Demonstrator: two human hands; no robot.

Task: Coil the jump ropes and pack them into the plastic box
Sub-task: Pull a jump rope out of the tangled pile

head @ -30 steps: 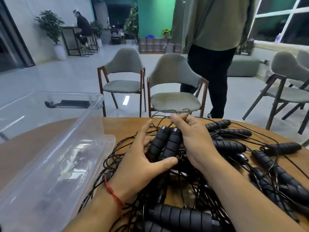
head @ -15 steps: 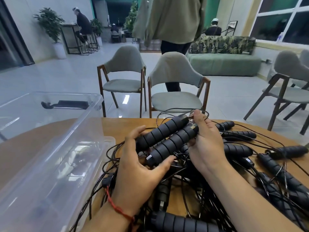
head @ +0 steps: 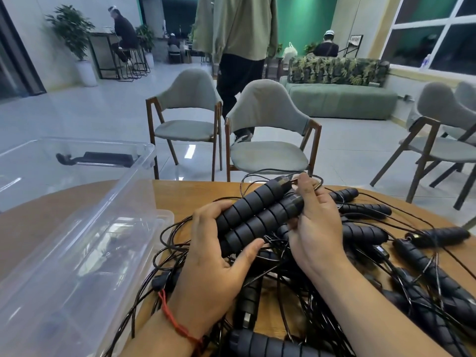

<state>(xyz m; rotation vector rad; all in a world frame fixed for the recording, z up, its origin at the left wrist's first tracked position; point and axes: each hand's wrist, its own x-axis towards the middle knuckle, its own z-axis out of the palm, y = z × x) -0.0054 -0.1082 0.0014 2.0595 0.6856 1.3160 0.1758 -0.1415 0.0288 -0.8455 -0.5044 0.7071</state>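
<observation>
The clear plastic box [head: 77, 253] stood open at the left end of the tabletop [head: 185, 194], its mouth within easy reach, presumably so that finished coils could be dropped straight in. No rope showed through its walls, so I judged the packing barely begun. Just right of the box, the left hand [head: 213, 266] had its grip closed on the butt ends of a pair of handles [head: 257, 217], fingers curled over the upper one and thumb pressed beneath the lower, apparently to keep the two side by side as one bundle. Further right of the box, the right hand [head: 316, 228] held the same pair at the cord ends, its grip wrapped round the caps, one fingertip up where a thin black cord left the upper handle. That hold looked meant to gather the cord for coiling. The pair slanted upward and away from the box, raised above the tangle of cords [head: 296, 279], likely so that its own rope could be drawn out of the rest. The tangle lay on the tabletop beside the box, a few loops reaching near the box's wall. Farthest right of the box, the loose handles [head: 438, 276] lay scattered with their cords crossing, which would probably snag any rope pulled out quickly.
</observation>
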